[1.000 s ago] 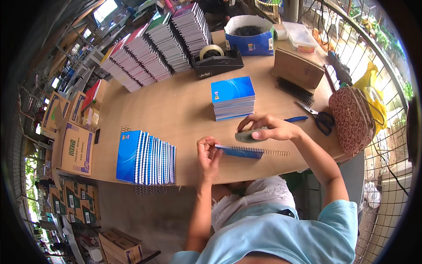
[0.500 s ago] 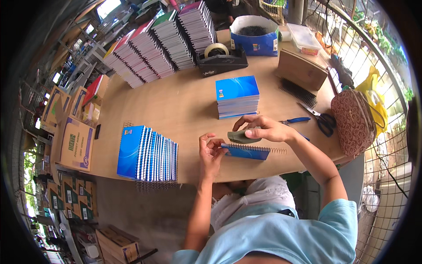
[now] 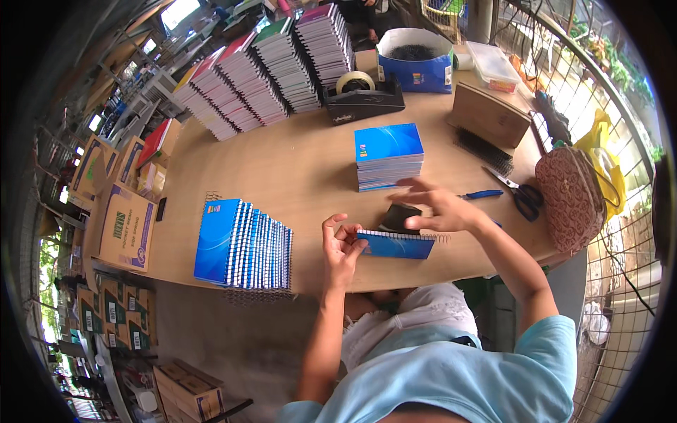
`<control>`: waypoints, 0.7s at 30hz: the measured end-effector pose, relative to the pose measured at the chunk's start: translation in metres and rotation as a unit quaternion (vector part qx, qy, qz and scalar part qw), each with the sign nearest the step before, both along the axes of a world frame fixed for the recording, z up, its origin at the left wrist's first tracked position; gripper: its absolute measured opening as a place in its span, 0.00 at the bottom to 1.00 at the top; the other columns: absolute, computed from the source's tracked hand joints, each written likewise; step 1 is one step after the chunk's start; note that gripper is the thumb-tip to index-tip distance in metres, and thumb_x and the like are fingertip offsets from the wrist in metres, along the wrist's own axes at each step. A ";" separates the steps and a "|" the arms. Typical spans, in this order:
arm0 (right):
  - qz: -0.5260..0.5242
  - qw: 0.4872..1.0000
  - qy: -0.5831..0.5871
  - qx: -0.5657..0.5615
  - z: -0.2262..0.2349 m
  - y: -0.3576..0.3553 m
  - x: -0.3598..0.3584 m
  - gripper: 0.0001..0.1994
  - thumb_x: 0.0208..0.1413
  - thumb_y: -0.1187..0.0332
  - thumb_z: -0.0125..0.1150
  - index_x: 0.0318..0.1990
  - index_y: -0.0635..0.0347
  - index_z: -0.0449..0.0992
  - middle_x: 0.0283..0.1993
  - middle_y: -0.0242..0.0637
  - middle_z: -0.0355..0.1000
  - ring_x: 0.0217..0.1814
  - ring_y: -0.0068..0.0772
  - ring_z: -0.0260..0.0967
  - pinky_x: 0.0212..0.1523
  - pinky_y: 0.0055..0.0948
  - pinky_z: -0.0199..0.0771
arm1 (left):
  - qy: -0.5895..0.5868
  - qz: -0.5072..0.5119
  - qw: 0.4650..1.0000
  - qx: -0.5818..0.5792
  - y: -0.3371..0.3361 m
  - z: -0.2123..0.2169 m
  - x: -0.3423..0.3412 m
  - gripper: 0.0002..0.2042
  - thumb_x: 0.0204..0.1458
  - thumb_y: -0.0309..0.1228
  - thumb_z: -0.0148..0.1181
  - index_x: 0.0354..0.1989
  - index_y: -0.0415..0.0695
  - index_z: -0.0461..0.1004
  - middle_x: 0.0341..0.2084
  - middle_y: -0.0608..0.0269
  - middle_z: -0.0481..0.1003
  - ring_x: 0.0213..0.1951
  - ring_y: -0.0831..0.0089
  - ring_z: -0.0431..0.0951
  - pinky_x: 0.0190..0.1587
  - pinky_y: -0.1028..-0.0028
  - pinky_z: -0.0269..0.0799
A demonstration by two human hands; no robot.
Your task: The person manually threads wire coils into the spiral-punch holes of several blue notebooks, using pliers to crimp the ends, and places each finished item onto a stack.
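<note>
Head view: a blue notebook (image 3: 396, 245) is clamped by the left hand (image 3: 340, 252), extending to its right; the right hand (image 3: 451, 210) is spread, fingers apart, a dark block (image 3: 400, 217) beside its thumb.

The tan table (image 3: 317, 166) holds blue notebooks (image 3: 389, 144) and scissors (image 3: 514, 188).
</note>
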State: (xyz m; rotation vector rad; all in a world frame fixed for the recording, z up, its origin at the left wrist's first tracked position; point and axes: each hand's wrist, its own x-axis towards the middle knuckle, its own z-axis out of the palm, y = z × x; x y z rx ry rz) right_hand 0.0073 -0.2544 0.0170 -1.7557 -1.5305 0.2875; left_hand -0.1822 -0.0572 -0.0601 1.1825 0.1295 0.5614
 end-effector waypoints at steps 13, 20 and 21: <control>-0.280 0.939 -0.195 0.033 0.000 -0.088 -0.010 0.27 0.47 0.68 0.72 0.58 0.59 0.75 0.49 0.45 0.73 0.52 0.51 0.71 0.55 0.45 0.70 | 0.055 0.024 0.998 -0.011 -0.017 0.058 -0.024 0.42 0.56 0.16 0.61 0.76 0.49 0.46 0.47 0.51 0.79 0.43 0.77 0.79 0.45 0.79 0.76; -0.058 0.926 -0.342 0.151 0.073 -0.014 -0.040 0.23 0.42 0.63 0.72 0.49 0.55 0.80 0.45 0.33 0.72 0.47 0.34 0.71 0.57 0.41 0.68 | 0.063 0.002 0.998 0.004 -0.030 0.077 -0.023 0.46 0.56 0.16 0.62 0.78 0.49 0.40 0.51 0.42 0.78 0.44 0.75 0.81 0.47 0.78 0.77; -0.043 0.902 -0.395 0.170 0.072 -0.007 -0.040 0.19 0.44 0.64 0.69 0.47 0.55 0.81 0.44 0.31 0.72 0.47 0.33 0.71 0.58 0.42 0.68 | 0.064 0.002 0.998 0.004 -0.030 0.079 -0.023 0.46 0.56 0.16 0.63 0.78 0.49 0.39 0.51 0.42 0.78 0.45 0.75 0.81 0.47 0.78 0.78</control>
